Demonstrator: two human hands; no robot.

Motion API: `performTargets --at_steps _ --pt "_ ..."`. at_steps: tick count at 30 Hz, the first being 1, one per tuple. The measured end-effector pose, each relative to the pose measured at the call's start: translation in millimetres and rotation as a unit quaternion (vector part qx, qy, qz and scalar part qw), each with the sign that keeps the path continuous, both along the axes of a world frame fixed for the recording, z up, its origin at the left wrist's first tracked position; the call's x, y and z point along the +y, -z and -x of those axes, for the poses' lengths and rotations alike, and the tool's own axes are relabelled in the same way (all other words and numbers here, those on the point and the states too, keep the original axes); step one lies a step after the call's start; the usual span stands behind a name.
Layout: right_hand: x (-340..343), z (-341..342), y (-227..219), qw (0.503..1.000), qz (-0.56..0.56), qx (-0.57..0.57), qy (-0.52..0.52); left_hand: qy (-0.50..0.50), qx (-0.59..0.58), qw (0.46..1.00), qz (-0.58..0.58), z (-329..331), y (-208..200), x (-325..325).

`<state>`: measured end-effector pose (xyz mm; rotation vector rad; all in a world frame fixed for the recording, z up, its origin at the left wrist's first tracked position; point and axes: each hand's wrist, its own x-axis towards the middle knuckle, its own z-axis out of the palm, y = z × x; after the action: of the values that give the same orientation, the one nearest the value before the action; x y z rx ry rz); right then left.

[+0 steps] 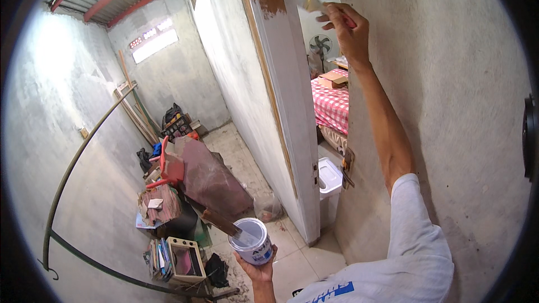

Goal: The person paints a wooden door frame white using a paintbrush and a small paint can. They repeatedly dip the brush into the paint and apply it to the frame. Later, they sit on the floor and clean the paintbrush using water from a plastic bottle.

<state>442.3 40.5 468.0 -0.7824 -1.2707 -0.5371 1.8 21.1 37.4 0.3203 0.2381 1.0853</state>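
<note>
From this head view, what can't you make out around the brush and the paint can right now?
- Brush: bristles blurred against the door; handle hidden in the right hand.
- Paint can: underside covered by the left hand; how full it is cannot be told.
- Room past the door: mostly hidden by door and wall; only a fan and a checked cloth show.
- Door's top: cut off by the upper edge.

Brush (310,1) high on door (292,95); can (252,241) below left.
</note>
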Motion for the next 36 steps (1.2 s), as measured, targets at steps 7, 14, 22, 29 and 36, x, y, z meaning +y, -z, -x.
performTargets --at_steps 7,14,22,29,36 --pt "-4.3 -2.2 -6.8 0.999 -0.035 -0.01 0.035 0.007 0.0 1.0 -0.006 1.3 2.2 1.4" --pt "-9.9 4.1 10.2 1.0 0.002 -0.006 0.024 0.014 -0.021 1.0 0.014 0.8 3.3 1.8" --pt "-17.9 9.9 33.3 0.999 0.046 0.017 0.016 0.026 -0.039 0.999 0.014 0.0 3.5 2.5" --pt "-15.0 6.9 -15.3 0.996 -0.084 -0.023 0.002 0.024 0.002 1.0 0.012 3.7 4.2 0.8" --pt "-17.4 12.6 41.0 0.982 0.096 -0.04 0.156 0.02 -0.003 0.999 0.027 5.0 6.0 0.2"
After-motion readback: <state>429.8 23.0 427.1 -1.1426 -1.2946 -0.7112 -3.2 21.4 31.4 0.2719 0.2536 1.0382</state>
